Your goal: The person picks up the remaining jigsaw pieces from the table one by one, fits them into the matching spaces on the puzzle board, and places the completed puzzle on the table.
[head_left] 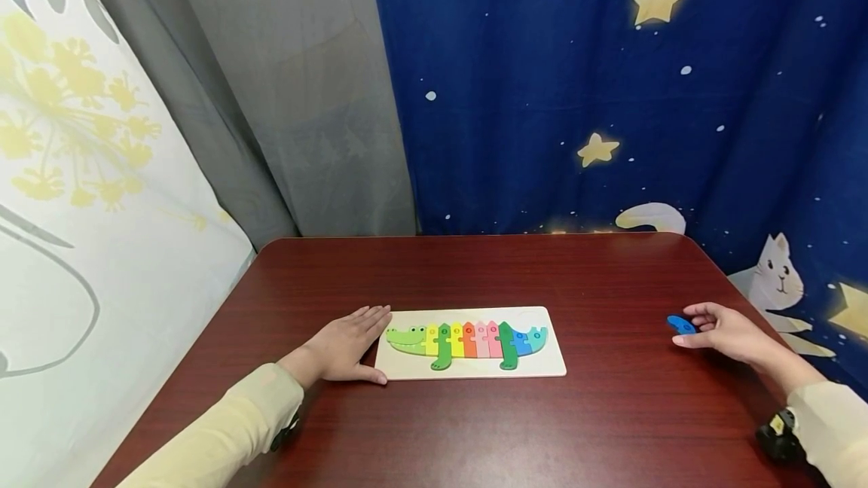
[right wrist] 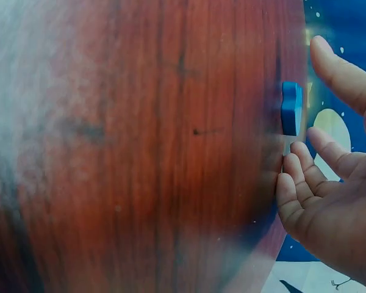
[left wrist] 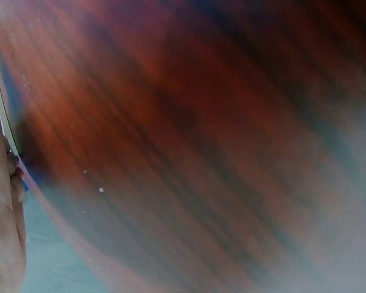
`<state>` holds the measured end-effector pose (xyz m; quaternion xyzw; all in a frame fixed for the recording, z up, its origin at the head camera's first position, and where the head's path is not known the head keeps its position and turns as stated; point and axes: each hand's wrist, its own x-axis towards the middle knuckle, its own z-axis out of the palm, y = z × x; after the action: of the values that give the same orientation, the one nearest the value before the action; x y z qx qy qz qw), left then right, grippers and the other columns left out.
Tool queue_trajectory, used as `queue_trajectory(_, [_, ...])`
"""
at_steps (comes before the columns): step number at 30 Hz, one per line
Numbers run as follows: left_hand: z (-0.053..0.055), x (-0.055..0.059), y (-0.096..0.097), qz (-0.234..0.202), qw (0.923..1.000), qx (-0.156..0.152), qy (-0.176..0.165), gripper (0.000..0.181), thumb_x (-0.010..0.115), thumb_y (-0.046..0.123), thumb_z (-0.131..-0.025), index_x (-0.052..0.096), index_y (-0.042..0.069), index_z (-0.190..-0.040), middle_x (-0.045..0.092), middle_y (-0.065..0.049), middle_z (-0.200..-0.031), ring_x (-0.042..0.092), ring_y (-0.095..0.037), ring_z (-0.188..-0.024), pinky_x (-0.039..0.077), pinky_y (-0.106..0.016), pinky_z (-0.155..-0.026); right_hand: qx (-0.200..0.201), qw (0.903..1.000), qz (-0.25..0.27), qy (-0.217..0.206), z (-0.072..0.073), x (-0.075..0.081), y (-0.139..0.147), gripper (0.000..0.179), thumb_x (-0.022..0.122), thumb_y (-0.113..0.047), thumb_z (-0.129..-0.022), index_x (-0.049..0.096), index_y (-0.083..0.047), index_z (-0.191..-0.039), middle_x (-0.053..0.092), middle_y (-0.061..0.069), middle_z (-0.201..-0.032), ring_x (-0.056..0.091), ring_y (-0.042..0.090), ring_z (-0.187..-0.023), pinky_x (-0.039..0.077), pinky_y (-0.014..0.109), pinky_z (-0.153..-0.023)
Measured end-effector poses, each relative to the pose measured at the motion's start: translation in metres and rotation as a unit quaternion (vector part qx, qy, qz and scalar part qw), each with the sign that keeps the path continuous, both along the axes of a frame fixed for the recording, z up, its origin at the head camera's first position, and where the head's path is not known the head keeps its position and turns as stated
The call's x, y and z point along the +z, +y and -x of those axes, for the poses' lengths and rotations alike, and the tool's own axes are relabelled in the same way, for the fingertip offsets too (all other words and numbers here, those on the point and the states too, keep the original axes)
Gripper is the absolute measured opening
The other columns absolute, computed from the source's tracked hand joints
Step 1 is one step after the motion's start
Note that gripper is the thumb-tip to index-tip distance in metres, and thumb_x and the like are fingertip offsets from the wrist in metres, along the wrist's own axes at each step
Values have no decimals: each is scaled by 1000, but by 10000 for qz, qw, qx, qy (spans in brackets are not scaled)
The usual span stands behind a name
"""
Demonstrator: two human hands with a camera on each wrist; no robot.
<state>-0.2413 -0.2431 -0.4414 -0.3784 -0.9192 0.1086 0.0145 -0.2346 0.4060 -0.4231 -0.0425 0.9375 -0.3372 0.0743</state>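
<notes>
A pale wooden board [head_left: 475, 370] lies on the table, bearing a crocodile puzzle [head_left: 469, 340] of coloured pieces: green head, yellow, red and pink middle, blue tail. My left hand [head_left: 354, 346] rests at the board's left end, fingers extended, thumb near the lower corner. Only a strip of that hand [left wrist: 3, 213] appears in the left wrist view. Far to the right, a small blue puzzle piece [head_left: 681, 324] lies on the table. My right hand [head_left: 728, 333] is around it, thumb and fingers spread apart. The right wrist view shows a gap between this blue piece [right wrist: 291, 108] and the thumb.
The dark red wooden table [head_left: 434, 435] has rounded far corners. Behind it hang a grey curtain [head_left: 291, 81] and a blue starry curtain [head_left: 515, 81]. White patterned cloth [head_left: 122, 269] hangs along the left side.
</notes>
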Motion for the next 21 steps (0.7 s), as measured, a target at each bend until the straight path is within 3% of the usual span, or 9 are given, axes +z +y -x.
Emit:
queue_trajectory(13, [-1,0,0,2,10000,16,5,111,27,86,-81,24,1,-153,23,-14,-158,22,-26,-145,17,-37,-117,41,9999,-40,150,2,-9,5,67,81,-23,-80,47,19,-120,56,27,-110,52,35,-97,46,22,-70])
queue_trajectory(21, [0,-2,-1,-4,10000,45,2,112,28,86,-80,24,2,-154,22,-13,-159,20,-24,-145,16,-37,-117,-50,9999,-39,110,1,-11,5,66,80,-25,-81,48,18,-120,56,27,-110,52,36,-98,47,31,-74])
